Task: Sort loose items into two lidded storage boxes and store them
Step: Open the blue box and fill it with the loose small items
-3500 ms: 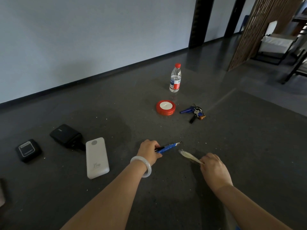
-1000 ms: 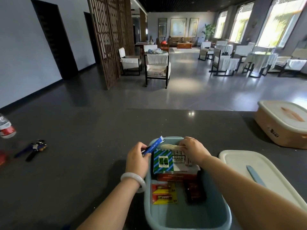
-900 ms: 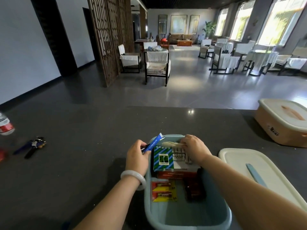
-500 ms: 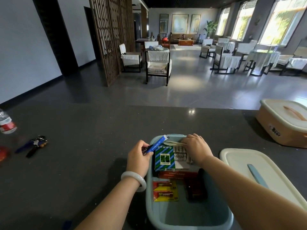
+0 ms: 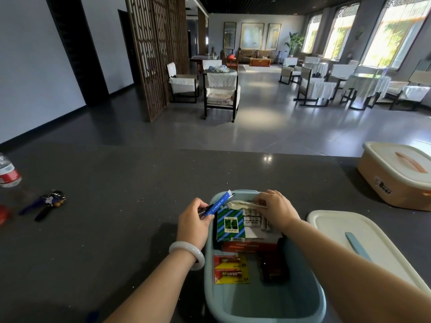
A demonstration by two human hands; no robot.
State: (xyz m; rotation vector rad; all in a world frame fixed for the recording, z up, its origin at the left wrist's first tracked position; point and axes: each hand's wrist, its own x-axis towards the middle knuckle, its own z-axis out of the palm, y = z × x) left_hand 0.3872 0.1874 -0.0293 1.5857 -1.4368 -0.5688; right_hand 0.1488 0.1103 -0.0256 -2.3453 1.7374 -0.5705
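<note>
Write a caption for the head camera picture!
Left hand holds a blue pen, right hand a plastic fork, over the blue box.

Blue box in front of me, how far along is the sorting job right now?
Done: the blue box already holds a battery pack and a green packet. In hand: the left hand holds a blue pen at the rim, and the right hand holds a plastic fork over the box. Left: the keys and water bottle lie loose on the table, and the lid lies beside the box.
</note>
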